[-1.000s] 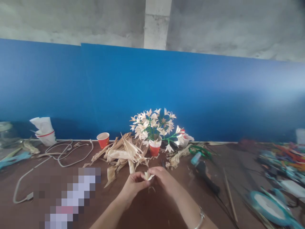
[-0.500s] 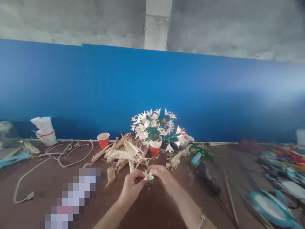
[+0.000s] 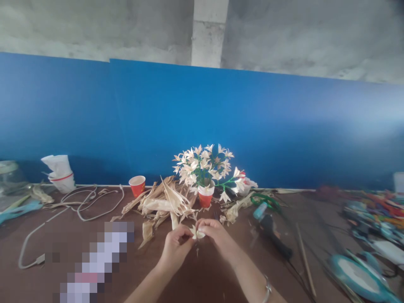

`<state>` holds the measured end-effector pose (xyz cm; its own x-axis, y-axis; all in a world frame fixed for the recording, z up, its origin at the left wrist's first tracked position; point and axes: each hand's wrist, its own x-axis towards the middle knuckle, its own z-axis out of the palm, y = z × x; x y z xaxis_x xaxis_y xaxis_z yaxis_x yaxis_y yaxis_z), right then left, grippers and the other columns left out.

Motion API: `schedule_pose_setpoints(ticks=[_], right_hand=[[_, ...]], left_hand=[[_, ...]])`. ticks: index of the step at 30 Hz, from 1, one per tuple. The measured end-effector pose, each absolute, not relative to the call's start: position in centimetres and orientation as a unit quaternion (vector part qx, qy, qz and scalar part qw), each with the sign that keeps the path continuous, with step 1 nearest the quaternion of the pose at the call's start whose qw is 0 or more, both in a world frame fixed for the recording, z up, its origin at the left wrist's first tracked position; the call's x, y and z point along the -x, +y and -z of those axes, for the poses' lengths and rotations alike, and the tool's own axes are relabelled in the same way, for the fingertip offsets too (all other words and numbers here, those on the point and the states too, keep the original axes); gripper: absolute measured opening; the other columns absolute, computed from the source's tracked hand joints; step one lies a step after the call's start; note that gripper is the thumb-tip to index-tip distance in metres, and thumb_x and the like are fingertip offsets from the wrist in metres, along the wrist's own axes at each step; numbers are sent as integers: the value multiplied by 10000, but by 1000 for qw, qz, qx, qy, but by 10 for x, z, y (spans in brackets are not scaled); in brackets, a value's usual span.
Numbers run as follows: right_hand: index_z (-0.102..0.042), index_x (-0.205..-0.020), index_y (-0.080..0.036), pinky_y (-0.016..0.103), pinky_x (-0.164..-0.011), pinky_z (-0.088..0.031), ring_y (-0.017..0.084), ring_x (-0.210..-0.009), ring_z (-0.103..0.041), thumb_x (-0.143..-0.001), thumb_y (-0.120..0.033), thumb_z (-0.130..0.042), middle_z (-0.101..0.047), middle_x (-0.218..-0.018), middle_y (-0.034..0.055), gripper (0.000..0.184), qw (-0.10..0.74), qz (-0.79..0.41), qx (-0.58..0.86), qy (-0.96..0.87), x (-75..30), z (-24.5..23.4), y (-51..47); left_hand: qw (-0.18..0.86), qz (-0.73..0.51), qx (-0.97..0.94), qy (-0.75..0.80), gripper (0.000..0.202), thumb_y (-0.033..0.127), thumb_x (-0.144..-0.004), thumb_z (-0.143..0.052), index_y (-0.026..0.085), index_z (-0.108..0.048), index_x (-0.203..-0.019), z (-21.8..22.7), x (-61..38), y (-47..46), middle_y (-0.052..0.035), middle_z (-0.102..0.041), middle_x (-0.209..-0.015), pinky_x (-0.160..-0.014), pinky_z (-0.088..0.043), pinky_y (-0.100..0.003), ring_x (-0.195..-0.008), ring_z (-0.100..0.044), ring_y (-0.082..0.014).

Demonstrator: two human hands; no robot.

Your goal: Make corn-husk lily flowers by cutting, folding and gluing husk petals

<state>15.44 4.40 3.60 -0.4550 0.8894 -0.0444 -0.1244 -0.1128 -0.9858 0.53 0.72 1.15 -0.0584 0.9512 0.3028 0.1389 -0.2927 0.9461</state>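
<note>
Between my two hands is a small cream flower [image 3: 197, 232] with pointed petals, held low over the brown table. My left hand [image 3: 177, 244] pinches it from the left side. From the right, the fingertips of my right hand [image 3: 216, 236] are closed on its petals. Just beyond my hands lies a heap of dry corn husks [image 3: 164, 204]. Behind it stands a red and white paper cup [image 3: 205, 198] filled with similar cream flowers [image 3: 202, 164] on green stems. The flower's underside is hidden by my fingers.
A glue gun [image 3: 271, 235] with a cord lies to the right, near a thin stick [image 3: 305, 261] and a teal ribbon spool [image 3: 356, 275]. At left are a white cable [image 3: 85, 219] and another paper cup [image 3: 137, 186]. A blue panel [image 3: 189, 105] closes off the back.
The fingers of my right hand have shifted slightly over the petals, and the flower is turned a little. My left hand stays almost where it was.
</note>
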Motion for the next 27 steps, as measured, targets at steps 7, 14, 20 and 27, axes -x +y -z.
schedule_pose_setpoints(ticks=[7, 14, 20, 27], right_hand=[[-584, -549, -136, 203, -563, -311, 82, -578, -432, -628, -247, -624, -547, -702, -14, 142, 383, -668, 336, -543, -154, -33, 46], [-597, -642, -149, 213, -560, -331, 96, -565, -443, -658, -392, -649, -545, -636, -16, 249, 375, -678, 348, -528, -155, -31, 45], [-583, -683, -165, 215, -559, -325, 97, -559, -436, -675, -360, -648, -546, -630, -19, 206, 387, -650, 348, -554, -155, -30, 45], [-541, -583, -175, 223, -565, -309, 99, -569, -397, -631, -290, -627, -507, -598, -32, 151, 395, -613, 364, -580, -153, -33, 46]], left_hand=[[363, -547, -601, 457, 77, 154, -646, -632, 172, -640, -572, -14, -5, 6, -19, -599, -626, -615, -403, -230, -639, -537, -158], [356, -564, -588, 458, 102, 173, -654, -628, 169, -602, -555, -15, -4, 6, -14, -599, -633, -593, -392, -221, -620, -523, -145], [354, -584, -552, 478, 102, 213, -635, -636, 169, -591, -554, -13, -3, 9, -12, -591, -629, -577, -378, -220, -607, -502, -141], [369, -595, -545, 461, 55, 208, -630, -629, 170, -616, -592, -8, -2, 9, -1, -555, -601, -562, -370, -212, -581, -478, -129]])
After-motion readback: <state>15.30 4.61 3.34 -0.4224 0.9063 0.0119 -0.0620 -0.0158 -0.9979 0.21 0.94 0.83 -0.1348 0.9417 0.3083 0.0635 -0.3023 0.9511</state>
